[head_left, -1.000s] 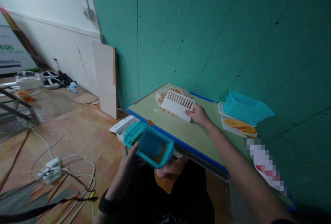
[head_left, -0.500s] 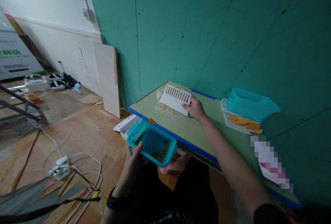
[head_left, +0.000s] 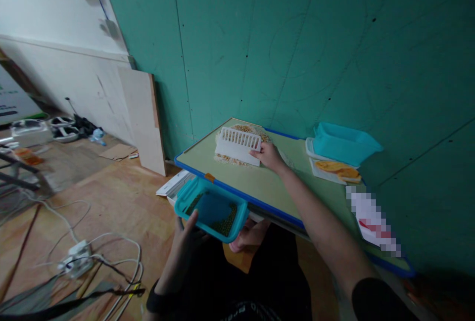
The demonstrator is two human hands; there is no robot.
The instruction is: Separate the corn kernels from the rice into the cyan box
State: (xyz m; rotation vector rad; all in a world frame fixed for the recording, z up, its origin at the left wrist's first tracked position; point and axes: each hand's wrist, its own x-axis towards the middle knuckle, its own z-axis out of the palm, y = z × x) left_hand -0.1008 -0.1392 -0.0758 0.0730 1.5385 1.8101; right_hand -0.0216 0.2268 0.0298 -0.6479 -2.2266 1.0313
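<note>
My left hand (head_left: 187, 234) grips the near side of a blue tray (head_left: 243, 218), its thumb over the rim. Small green beans lie in two of the tray's corners, just below the table's front edge. Between the fingers and thumb of my right hand (head_left: 267, 155) is the right end of a white slotted scraper (head_left: 237, 150). The scraper is tilted over a pile of pale grains and yellowish kernels (head_left: 243, 128) on the green tabletop (head_left: 267, 187). Its slots point toward the wall.
At the table's right stand a turquoise bin (head_left: 343, 143) and a white tray with a yellow cloth (head_left: 336, 168). Beside them is a blurred white packet (head_left: 371, 217). Cables and a power strip (head_left: 76, 260) lie on the floor at left. A green wall rises behind the table.
The whole view has shifted, so the table sits further left. The scraper has moved slightly over the pile, and more kernels show behind it. Both hands keep their hold.
</note>
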